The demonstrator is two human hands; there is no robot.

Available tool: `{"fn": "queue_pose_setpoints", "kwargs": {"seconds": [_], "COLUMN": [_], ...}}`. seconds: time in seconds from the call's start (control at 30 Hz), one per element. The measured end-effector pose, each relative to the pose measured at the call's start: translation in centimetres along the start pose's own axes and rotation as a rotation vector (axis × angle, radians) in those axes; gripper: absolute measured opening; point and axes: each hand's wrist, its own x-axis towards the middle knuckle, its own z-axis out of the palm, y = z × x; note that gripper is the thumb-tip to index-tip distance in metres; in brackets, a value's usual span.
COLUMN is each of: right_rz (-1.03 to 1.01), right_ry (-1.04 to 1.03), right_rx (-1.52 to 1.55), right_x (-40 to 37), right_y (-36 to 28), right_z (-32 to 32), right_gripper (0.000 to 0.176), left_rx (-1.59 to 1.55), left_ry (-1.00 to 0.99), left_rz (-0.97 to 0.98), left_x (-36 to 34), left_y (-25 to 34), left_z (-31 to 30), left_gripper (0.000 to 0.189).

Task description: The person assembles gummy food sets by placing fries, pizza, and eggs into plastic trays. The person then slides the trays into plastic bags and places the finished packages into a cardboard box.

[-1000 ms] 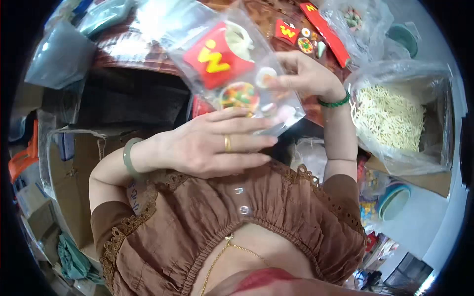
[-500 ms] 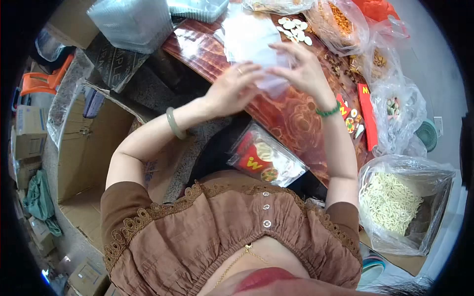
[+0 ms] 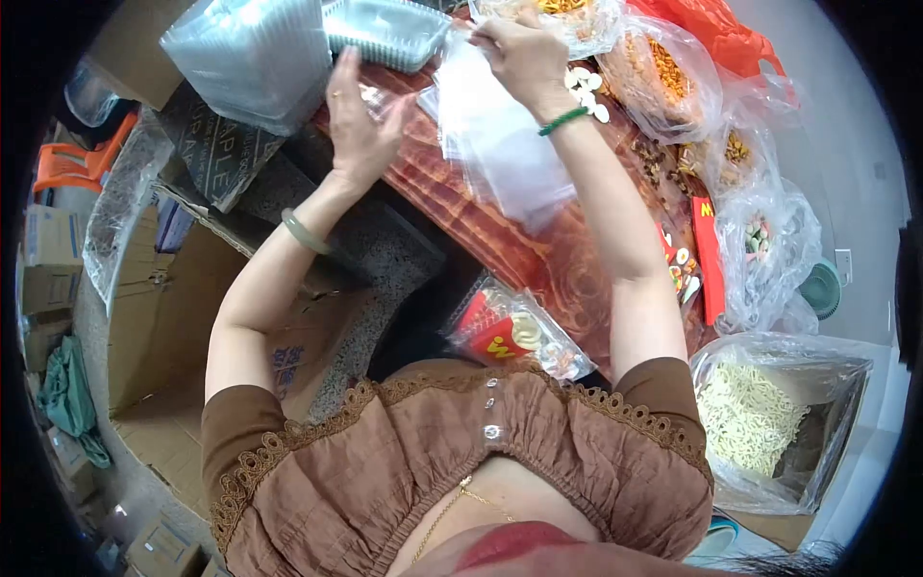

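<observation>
My left hand (image 3: 363, 130) is raised over the table's left edge, near the clear plastic trays, with fingers spread and nothing in it. At the far end of the clear plastic bags (image 3: 505, 144), my right hand (image 3: 524, 60) has its fingers bent close together at the stack's top edge; what they pinch, if anything, is too small to make out. Near my lap lies a filled clear packet (image 3: 519, 332) with red and yellow pieces. White oval pieces (image 3: 585, 91) sit just right of my right wrist.
Stacked clear trays (image 3: 245, 62) stand at the upper left, above an open cardboard box (image 3: 173, 337). Bags of orange pieces (image 3: 663, 72) line the table's (image 3: 567, 260) far right. A lined box of pale strands (image 3: 755, 413) is at the lower right.
Both hands have parted from over the bags: my left hand moved left toward the trays, my right hand moved up to the stack's far end. The view has shifted slightly.
</observation>
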Motion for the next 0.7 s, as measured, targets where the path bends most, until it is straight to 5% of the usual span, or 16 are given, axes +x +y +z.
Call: {"fn": "queue_pose_setpoints", "kwargs": {"seconds": [0.07, 0.1, 0.17, 0.2, 0.23, 0.3, 0.33, 0.37, 0.43, 0.5, 0.53, 0.7], "right_rz": [0.177, 0.343, 0.383, 0.628, 0.683, 0.748, 0.233, 0.273, 0.182, 0.164, 0.326, 0.42], "right_ry": [-0.142, -0.392, -0.405, -0.658, -0.649, -0.85, -0.655, -0.67, -0.62, -0.668, -0.781, -0.734], "right_rx": [0.305, 0.47, 1.029, 1.014, 0.985, 0.501, 0.058, 0.037, -0.264, -0.176, -0.132, -0.084], "right_x": [-0.8, -1.6, -4.9, -5.3, -6.6, -9.5, -10.3, -12.1, -15.4, -19.5, -21.3, -28.8], "right_y": [1.3, 2.5, 5.4, 5.4, 6.0, 6.9, 5.5, 5.5, 5.8, 7.4, 7.4, 9.0], "right_z": [-5.9, -8.7, -11.7, -16.0, -18.1, -22.3, -25.2, -26.9, -29.4, -30.1, -30.4, -28.5], "right_gripper": [0.014, 0.019, 0.022, 0.022, 0.022, 0.027, 0.047, 0.047, 0.076, 0.097, 0.107, 0.115], "left_rx": [-0.178, -0.329, -0.903, -1.052, -1.307, -1.34, -1.336, -1.373, -1.395, -1.5, -1.501, -1.469], "left_ry": [-0.015, -0.048, -0.25, -0.476, -0.726, -0.943, -0.988, -1.008, -1.025, -1.021, -0.999, -1.116], "left_rz": [-0.142, -0.248, -0.514, -0.499, -0.589, -0.647, -0.711, -0.799, -0.968, -1.014, -1.081, -1.179], "left_x": [2.0, 2.8, 4.1, 4.7, 4.9, 3.5, 2.6, 1.3, -0.6, -2.9, -3.7, -6.1], "left_y": [1.2, 1.6, 3.1, 3.7, 4.8, 8.7, 11.4, 13.7, 18.4, 22.0, 23.8, 28.5], "left_z": [-0.8, -0.4, 0.7, 1.5, 2.2, 4.5, 5.4, 7.2, 10.0, 13.6, 14.9, 19.5], "left_gripper": [0.099, 0.102, 0.107, 0.081, 0.05, 0.033, 0.03, 0.029, 0.025, 0.022, 0.021, 0.026]}}
